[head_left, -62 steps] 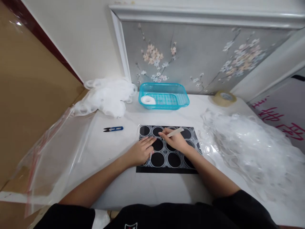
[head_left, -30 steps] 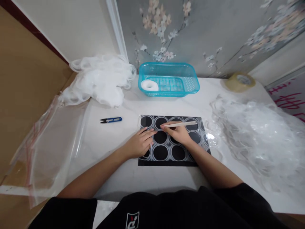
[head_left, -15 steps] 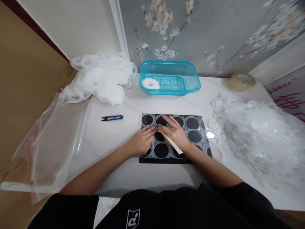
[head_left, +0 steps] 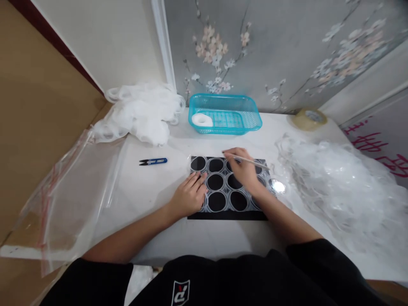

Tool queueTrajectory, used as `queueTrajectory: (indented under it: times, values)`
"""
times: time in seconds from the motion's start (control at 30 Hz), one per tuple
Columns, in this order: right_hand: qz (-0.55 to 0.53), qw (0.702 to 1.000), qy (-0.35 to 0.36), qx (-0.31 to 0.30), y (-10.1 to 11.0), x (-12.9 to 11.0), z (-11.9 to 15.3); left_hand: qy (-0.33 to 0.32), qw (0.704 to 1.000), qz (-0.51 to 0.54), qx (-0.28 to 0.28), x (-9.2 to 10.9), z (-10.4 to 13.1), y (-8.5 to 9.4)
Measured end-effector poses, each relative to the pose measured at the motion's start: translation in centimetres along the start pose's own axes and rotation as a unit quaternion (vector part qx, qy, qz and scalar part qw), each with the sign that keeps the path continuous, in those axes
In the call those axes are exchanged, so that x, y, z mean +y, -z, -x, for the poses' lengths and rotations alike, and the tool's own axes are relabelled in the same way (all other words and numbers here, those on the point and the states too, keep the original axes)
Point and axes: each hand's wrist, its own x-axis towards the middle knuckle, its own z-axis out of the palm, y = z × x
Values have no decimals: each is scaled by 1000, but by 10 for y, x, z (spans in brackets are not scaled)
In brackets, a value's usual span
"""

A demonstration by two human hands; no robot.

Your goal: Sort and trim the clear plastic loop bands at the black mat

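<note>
A black sheet [head_left: 219, 215] lies on the white table, covered with rows of clear-rimmed round shapes [head_left: 215, 182]. On the sheet's left part my left hand [head_left: 190, 196] rests, its fingers stretched out over the circles. My right hand [head_left: 244, 168] is closed around a thin, pale, flat strip [head_left: 251, 160] above the sheet's upper right part. The strip slants down to the right past the hand; a small dark spot shows at the fingertips, too small to make out. My right hand and forearm hide some of the circles.
Blue thread snips [head_left: 153, 161] lie to the left. Behind the sheet stands a turquoise basket [head_left: 257, 123] holding a white ring-shaped roll [head_left: 202, 120]. White loops [head_left: 140, 112] are heaped back left, clear plastic pieces [head_left: 341, 187] right, tape [head_left: 309, 119] back right, clear bags [head_left: 76, 195] left.
My right hand has moved up and right, away from my left hand, with the strip now lying more level. My left hand stays on the sheet's left side. The camera view has shifted slightly.
</note>
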Motion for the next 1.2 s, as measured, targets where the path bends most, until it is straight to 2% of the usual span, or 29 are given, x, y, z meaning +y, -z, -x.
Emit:
queueTrajectory:
  times: [0.07, 0.13, 0.27, 0.37, 0.67, 0.87, 1.2]
  values:
    - [-59, 995, -17, -74, -24, -9, 11, 39, 999, -31, -7, 6, 3, -2]
    - [-108, 987, -23, -120, -42, -14, 13, 56, 997, -47, -17, 9, 5, -3]
    - [-168, 974, -27, -151, -58, -18, 10, 58, 997, -55, -26, 6, 5, -3]
    - [-189, 968, -38, -158, -61, -16, 13, 62, 996, -56, -29, 4, 5, -2]
    - [-150, 971, -19, -184, -65, -10, 19, 77, 996, -5, -50, 3, 9, -6]
    - [-139, 973, -16, -182, -65, -11, 19, 61, 997, -37, -22, 3, 7, -5]
    - [-113, 973, 27, -198, -64, -13, 22, 59, 996, -50, -43, 3, 8, -5]
